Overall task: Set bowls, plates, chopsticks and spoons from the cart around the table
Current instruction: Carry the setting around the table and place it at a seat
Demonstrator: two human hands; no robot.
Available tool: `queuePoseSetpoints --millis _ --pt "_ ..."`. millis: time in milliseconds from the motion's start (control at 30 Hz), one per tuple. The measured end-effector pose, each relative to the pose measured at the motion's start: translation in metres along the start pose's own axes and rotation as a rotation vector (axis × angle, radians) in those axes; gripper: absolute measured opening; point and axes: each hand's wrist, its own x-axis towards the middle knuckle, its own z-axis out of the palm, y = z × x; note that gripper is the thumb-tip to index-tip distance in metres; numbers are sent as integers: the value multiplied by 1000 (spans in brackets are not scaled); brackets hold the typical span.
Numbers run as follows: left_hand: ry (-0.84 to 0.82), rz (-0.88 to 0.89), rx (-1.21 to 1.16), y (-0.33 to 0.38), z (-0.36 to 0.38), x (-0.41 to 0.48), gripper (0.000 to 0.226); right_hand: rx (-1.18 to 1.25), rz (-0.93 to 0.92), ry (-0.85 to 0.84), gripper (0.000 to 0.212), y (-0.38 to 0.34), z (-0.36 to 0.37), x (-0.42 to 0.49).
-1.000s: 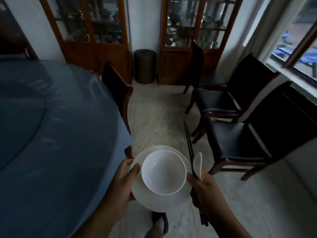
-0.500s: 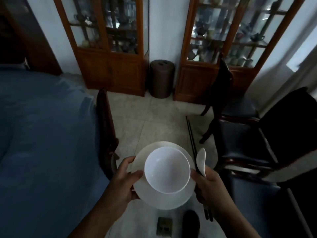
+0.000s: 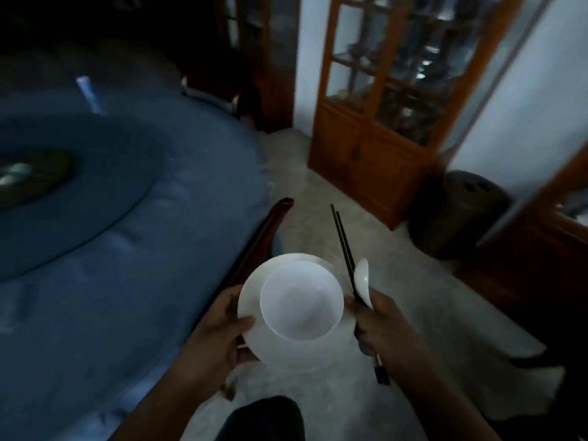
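A white bowl point(image 3: 301, 302) sits on a white plate point(image 3: 283, 354) held in front of me over the floor. My left hand point(image 3: 222, 329) grips the plate's left rim, thumb on top. Black chopsticks point(image 3: 345, 249) and a white spoon point(image 3: 363, 280) stick up out of my right hand point(image 3: 381, 326), whose fingers also touch the plate's right rim. The round table with its blue cloth point(image 3: 95, 281) lies to the left, a darker raised disc point(image 3: 79, 192) at its middle.
A dark wooden chair back point(image 3: 257, 240) stands between the plate and the table edge. Wooden glass-front cabinets point(image 3: 381, 122) line the far wall, with a dark round stool or bin point(image 3: 458, 214) on the floor at right. Pale floor stretches ahead.
The view has swung left: the table now fills more of the left, the cabinets and bin slid right, the black chairs left the frame. Both hands keep the same hold.
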Motion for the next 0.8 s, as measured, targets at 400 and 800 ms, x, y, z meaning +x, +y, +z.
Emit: queuePoseSetpoints --millis 400,800 --pt "378 190 -208 46 -59 128 46 -201 -81 -411 19 -85 93 248" --pt "874 113 -156 68 -156 186 54 -512 -66 -797 20 -92 269 404"
